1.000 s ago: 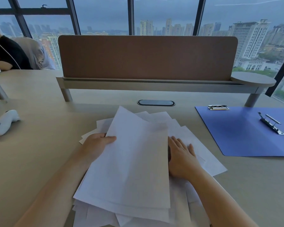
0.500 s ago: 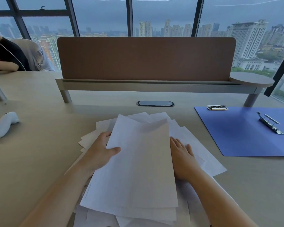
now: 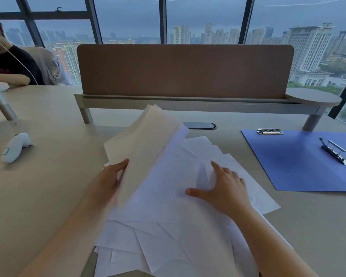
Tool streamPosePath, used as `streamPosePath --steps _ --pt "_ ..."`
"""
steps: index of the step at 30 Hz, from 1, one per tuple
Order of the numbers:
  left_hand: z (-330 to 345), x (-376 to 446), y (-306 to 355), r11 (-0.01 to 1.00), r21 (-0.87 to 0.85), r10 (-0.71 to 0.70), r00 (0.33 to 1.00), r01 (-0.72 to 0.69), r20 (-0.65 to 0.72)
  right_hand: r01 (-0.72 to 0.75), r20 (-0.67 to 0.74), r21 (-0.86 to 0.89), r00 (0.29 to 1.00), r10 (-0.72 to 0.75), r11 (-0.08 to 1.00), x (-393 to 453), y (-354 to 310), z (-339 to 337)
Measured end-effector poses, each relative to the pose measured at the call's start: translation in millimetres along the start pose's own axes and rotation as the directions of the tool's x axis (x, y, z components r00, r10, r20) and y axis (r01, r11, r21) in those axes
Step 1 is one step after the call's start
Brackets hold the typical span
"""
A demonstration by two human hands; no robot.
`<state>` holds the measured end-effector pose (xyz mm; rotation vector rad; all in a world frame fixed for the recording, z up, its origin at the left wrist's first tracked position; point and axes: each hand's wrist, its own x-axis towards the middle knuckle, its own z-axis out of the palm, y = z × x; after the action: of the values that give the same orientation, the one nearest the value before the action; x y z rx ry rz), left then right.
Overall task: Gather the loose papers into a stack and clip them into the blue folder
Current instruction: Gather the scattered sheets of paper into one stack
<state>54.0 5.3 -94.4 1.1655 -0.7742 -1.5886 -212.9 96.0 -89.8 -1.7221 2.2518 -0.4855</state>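
Gathering, near sheets: loose papers (image 3: 168, 246) fanned crooked on the desk (image 3: 48, 196); thin, limp and slick, so I'd judge they slide and buckle easily.
Right hand (image 3: 224, 188): flat on the pile, fingers spread, pinning it.
Left hand (image 3: 108, 180): thumb and fingers pinching the edge of a lifted sheaf (image 3: 146, 148), tilted up; I'd grip the long edges to square it.
Blue folder (image 3: 300, 160): open, flat, well apart on my right, nothing in it.
Clip (image 3: 335, 151): raised, empty.

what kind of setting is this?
Likely a high-rise open-plan office: a shared desk with a brown divider screen, floor-to-ceiling windows over city towers, and another person seated at left.
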Motion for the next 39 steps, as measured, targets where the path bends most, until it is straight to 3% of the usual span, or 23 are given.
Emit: streamPosePath --steps 7,13,18,25,29,32,36,39 --pt "-6.9 0.6 -5.2 0.994 -0.105 -0.026 0.998 0.032 0.058 0.098 0.134 -0.152 0.988 -0.077 0.983 -1.7 3.5 1.6" --pt "-3.2 -2.2 -6.1 0.993 -0.119 -0.017 0.999 0.022 0.045 0.009 0.009 -0.077 1.0 -0.008 0.997 4.7 -4.6 6.8" --pt "-1.2 -1.8 -5.1 0.993 -0.121 0.009 1.0 -0.007 0.022 -0.083 0.014 -0.119 0.996 0.086 0.989 24.1 -17.2 1.8" --pt "-4.6 -3.7 -5.3 0.99 -0.139 0.003 1.0 -0.002 0.01 -0.173 0.092 0.181 0.983 0.158 0.968 33.9 -8.8 -8.8" --pt "-2.1 -5.7 -8.6 0.992 -0.124 -0.007 0.999 0.011 0.032 -0.128 0.069 0.46 0.992 0.108 0.879 33.2 -1.0 -10.2" --pt "-2.8 -6.1 -8.1 0.995 -0.102 0.023 1.0 -0.021 0.019 -0.088 0.027 0.576 0.996 0.089 0.813 30.5 2.4 -12.6" --pt "-6.1 -7.3 -3.5 0.999 -0.052 0.015 1.0 -0.014 0.01 0.041 -0.118 0.493 0.993 0.02 0.869 26.6 5.2 -11.0" --pt "-10.8 -5.1 -3.0 0.999 0.004 0.048 0.998 -0.048 -0.033 0.118 -0.287 0.228 0.957 -0.049 0.967 25.8 10.1 -5.0"
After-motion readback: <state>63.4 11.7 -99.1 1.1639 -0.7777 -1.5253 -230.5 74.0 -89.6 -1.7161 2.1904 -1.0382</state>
